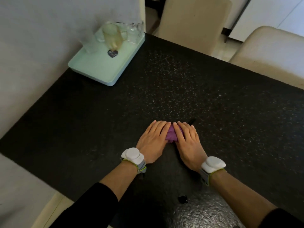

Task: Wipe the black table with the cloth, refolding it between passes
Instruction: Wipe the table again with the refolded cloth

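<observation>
The cloth is a small purple wad, and by its crumpled look I judge it soft, thin and very light. It should give under any pressure and fold wherever I crease it, but it will also bunch up and skid on the smooth desk unless I bear down on it. It lies near my edge of the desk, about midway across, and only a narrow strip shows in the gap between my hands. The rest is tucked beneath my palms and fingers. My left hand lies flat on its left part and my right hand flat on its right part. All the fingers are straight and close together, pointing away from me, with the two index fingers nearly meeting over the far end. Neither hand grips or pinches anything; both simply press down. To refold it I would take it by a loose edge or corner at the sides, with thumb and fingertips, since the middle is only a lump. To wipe, one flat palm on top should do. The pale green tray with its glasses stands well apart at the far left corner, fragile enough that I would steer a pass short of it.
</observation>
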A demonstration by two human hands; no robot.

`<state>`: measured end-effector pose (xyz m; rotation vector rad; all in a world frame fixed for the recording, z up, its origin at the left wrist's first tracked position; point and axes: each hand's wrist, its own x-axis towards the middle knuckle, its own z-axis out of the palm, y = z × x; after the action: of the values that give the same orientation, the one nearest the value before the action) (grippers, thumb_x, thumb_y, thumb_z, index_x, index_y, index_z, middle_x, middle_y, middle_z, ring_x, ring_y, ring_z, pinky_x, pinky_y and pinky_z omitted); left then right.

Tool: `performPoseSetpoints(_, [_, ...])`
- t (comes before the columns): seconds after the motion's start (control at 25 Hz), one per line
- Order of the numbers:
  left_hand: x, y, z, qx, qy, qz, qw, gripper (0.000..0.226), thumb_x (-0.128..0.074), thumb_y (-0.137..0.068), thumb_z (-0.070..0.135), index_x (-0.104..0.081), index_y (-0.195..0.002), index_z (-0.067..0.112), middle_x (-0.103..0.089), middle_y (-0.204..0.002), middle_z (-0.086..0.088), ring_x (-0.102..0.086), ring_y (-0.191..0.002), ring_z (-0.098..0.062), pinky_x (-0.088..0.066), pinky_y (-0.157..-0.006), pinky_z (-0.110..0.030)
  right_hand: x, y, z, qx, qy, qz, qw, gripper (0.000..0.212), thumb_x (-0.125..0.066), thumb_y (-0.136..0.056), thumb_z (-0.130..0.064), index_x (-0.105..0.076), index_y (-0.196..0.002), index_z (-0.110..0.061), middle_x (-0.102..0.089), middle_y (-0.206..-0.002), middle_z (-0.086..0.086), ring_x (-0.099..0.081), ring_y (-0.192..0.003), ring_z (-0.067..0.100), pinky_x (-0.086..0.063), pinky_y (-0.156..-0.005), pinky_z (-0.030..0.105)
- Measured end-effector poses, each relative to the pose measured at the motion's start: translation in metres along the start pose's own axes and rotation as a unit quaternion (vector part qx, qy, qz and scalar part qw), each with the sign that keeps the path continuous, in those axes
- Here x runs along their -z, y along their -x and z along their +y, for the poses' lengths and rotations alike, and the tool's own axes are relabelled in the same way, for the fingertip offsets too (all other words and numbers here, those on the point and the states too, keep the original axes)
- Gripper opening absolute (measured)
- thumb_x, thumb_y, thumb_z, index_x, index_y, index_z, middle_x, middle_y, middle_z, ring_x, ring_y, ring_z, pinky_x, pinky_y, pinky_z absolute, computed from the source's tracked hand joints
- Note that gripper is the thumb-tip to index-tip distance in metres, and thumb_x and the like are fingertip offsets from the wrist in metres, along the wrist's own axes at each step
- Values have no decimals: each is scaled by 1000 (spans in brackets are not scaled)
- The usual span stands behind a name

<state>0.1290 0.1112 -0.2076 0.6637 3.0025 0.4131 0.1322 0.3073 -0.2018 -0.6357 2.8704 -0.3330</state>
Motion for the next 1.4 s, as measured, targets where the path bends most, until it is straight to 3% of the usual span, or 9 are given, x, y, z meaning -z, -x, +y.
performPoseSetpoints(0.2, [18, 51, -53, 74, -10, 3, 997, 74, -49, -97, 37, -14, -158, 13, -29, -161, -9, -23, -151, -22, 4, -123, -33, -13, -37, -67, 54, 4, -27, 998, 71, -34, -102, -42, -3, -161, -20, -15, -166, 9, -10, -154, 28, 1, -125, 45])
performPoseSetpoints(0.36, [27, 88, -70, 117, 13, 0, 993, 75, -51, -100, 36, -12, -159, 13, -21, -165, -9, -16, -153, -21, 14, -119, -29, -22, -43, -103, 93, 15, -35, 995, 76, -46, -102, -39, -1, -161, -22, -16, -166, 8, -15, -153, 27, -5, -126, 46])
performPoseSetpoints(0.56, [30, 106, -65, 116, 5, -11, 993, 70, -50, -101, 35, -18, -159, 12, -25, -163, -7, -17, -153, -20, 6, -124, -33, -18, -24, -108, 128, 28, -39, 991, 76, -48, -101, -38, -1, -161, -31, -21, -164, 9, -29, -146, 31, -28, -119, 49])
performPoseSetpoints(0.76, [23, 103, -35, 86, -2, -31, 996, 74, -54, -98, 32, -17, -159, 12, -24, -163, -6, -15, -153, -21, 6, -124, -32, -12, 7, -82, 123, 36, -45, 991, 71, -41, -103, -41, -2, -161, -28, -20, -164, 9, -29, -146, 31, -28, -119, 48])
performPoseSetpoints(0.92, [13, 97, -5, 60, 16, -37, 997, 77, -53, -99, 33, -10, -160, 14, -17, -167, -4, -6, -155, -17, -2, -127, -35, -8, 36, -56, 99, 49, -46, 993, 74, -48, -100, -42, -10, -161, -27, -28, -160, 9, -36, -141, 30, -35, -115, 48])
performPoseSetpoints(1.04, [13, 106, 5, 116, 63, -14, 991, 76, -46, -103, 45, -8, -161, 14, -9, -168, -4, 0, -155, -15, -12, -127, -36, -3, 39, -50, 90, 58, -43, 993, 71, -47, -97, -51, -18, -158, -28, -32, -154, 5, -39, -135, 26, -39, -109, 42])
performPoseSetpoints(1.12, [16, 122, 2, 178, 92, -1, 980, 80, -39, -102, 57, -6, -161, 14, -3, -169, -4, 2, -155, -15, -5, -125, -29, 0, 26, -58, 104, 68, -40, 991, 69, -45, -92, -58, -27, -152, -29, -36, -147, 4, -42, -128, 23, -41, -103, 39])
performPoseSetpoints(1.2, [20, 134, -5, 206, 89, 3, 975, 82, -31, -102, 65, -7, -161, 13, -5, -169, -3, 1, -155, -14, -1, -122, -25, 2, 16, -65, 129, 82, -44, 987, 73, -42, -91, -60, -23, -155, -31, -36, -150, 5, -42, -129, 24, -39, -105, 41])
performPoseSetpoints(1.4, [30, 169, -43, 290, 63, 40, 954, 62, -30, -107, 46, -22, -159, 13, -18, -167, -4, -10, -154, -16, -2, -124, -29, -6, -2, -82, 229, 113, -37, 966, 65, -38, -102, -54, -14, -160, -35, -29, -161, 8, -38, -137, 28, -38, -110, 46])
